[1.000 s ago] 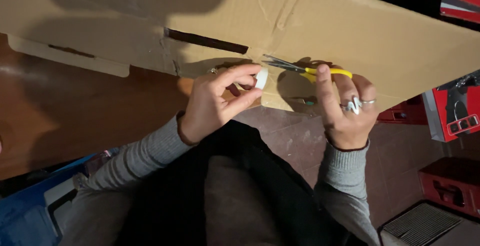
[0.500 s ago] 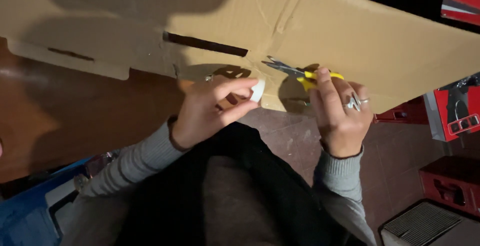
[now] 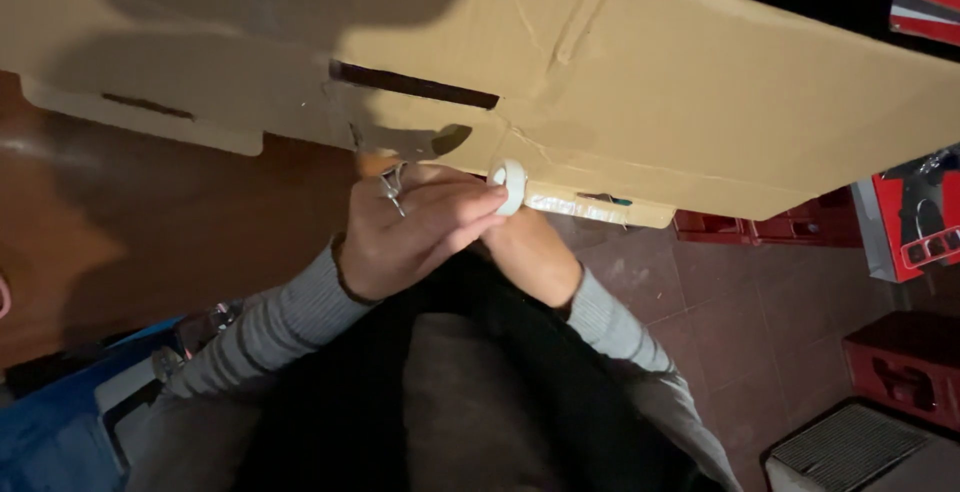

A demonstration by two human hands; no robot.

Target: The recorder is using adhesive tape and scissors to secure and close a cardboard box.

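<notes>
Left hand: left hand [image 3: 415, 237] lies in front of the cardboard box [image 3: 640, 82], just below its lower edge, fingers curled over and pinching a small white roll of tape [image 3: 510, 184] between fingertips and thumb.
Right hand: right hand [image 3: 530, 252] sits under and behind the left one, mostly covered by it; only its back and wrist show, so I cannot tell whether it is closed on anything.
Roll of tape: white, ring-shaped, held edge-on and touching the lower edge of the box, just beside a short flap that hangs from that edge.
Cardboard box: large, brown, flattened, spanning the upper part of the view and tilted down to the right; a dark slot [image 3: 415, 84] is cut into it above the hands, and a rounded notch sits just below that slot.
Metal glint: something small and shiny [image 3: 390, 187] shows at the left hand's knuckles, right under the box's edge; too small to tell what it is.
Sleeves: grey ribbed sleeves [image 3: 270, 327] run from both wrists away from the box, over dark clothing.
Red crates: red crates [image 3: 905, 377] stand on the tiled floor [image 3: 740, 322] below the box's right end, well apart from the hands.
Blue item: a blue object [image 3: 50, 432] lies far below the box's left end.
</notes>
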